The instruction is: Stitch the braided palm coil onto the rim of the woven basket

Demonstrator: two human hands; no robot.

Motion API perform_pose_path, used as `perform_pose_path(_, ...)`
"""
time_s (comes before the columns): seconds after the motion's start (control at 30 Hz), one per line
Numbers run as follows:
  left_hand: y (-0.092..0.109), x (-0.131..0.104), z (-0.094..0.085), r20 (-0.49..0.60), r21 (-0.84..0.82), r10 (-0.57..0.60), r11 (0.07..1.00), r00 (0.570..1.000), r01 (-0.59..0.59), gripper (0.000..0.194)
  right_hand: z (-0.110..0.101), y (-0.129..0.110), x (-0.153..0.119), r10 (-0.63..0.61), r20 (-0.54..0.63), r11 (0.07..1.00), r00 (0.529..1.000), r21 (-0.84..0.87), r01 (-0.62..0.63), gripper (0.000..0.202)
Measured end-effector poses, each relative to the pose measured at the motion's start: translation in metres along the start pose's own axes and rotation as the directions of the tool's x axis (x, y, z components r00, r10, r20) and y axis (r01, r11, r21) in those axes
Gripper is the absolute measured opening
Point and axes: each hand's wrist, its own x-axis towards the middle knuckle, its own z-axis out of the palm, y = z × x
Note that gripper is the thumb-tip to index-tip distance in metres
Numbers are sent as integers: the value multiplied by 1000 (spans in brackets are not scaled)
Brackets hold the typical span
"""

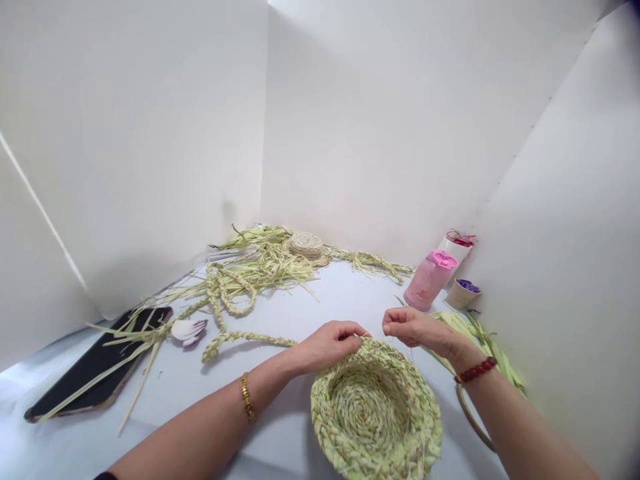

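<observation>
Braidwork (367,407) had base and wall formed; braid (260,338) trailed loose. Left hand (330,343) pinched it; right hand (423,330) pressed fingertips together.

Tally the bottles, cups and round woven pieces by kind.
Bottles: 1 (pink bottle)
Cups: 2 (white cup, brown cup)
Round woven pieces: 2 (green piece at the left hand, tan piece at the back)
Total: 5
</observation>
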Motion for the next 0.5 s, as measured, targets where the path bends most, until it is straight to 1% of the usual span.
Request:
perform_pose_path(0.07, -1, 0, 0, 2, -4, 1, 1000, 1000, -1, 31, -11, -2, -9, 10, 12, 999, 1000, -33, -9, 30)
perform_pose_path(0.17, -2, 0, 0, 7, -6, -11, 1000, 1000, 11, 31, -25, -3, -26, 68, 48, 994, 997, -85, -64, 35)
perform_pose_path(0.23, -2, 0, 0, 10, -8, -19, 1000, 1000, 19, 31, -32, -2, -36, 90, 47, 992, 995, -97, -85, 39)
perform_pose_path(0.3, -1, 0, 0, 13, -12, -20, 1000, 1000, 20, 31, -35, -3, -45, 53, -23, 994, 998, -98, -55, 39)
perform_pose_path(0.37, 0, 0, 0, 18, -20, -17, 1000, 1000, 18, 30, -30, -8, -50, -39, -166, 987, 985, -162, 11, 38)
perform_pose_path(0.4, 0, 0, 0, 21, -25, -18, 1000, 1000, 18, 29, -27, -12, -51, -109, -261, 967, 959, -249, 42, 37)
perform_pose_path(0.43, 0, -1, 0, 25, -31, -22, 999, 999, 22, 28, -23, -17, -51, -198, -355, 927, 914, -372, 56, 37)
perform_pose_path(0.47, 0, -1, 0, 28, -35, -28, 999, 999, 29, 27, -19, -23, -51, -300, -429, 860, 852, -507, 48, 36)
perform_pose_path(0.5, 0, -1, 0, 29, -35, -38, 999, 999, 39, 26, -17, -28, -50, -409, -484, 776, 773, -631, 16, 34)
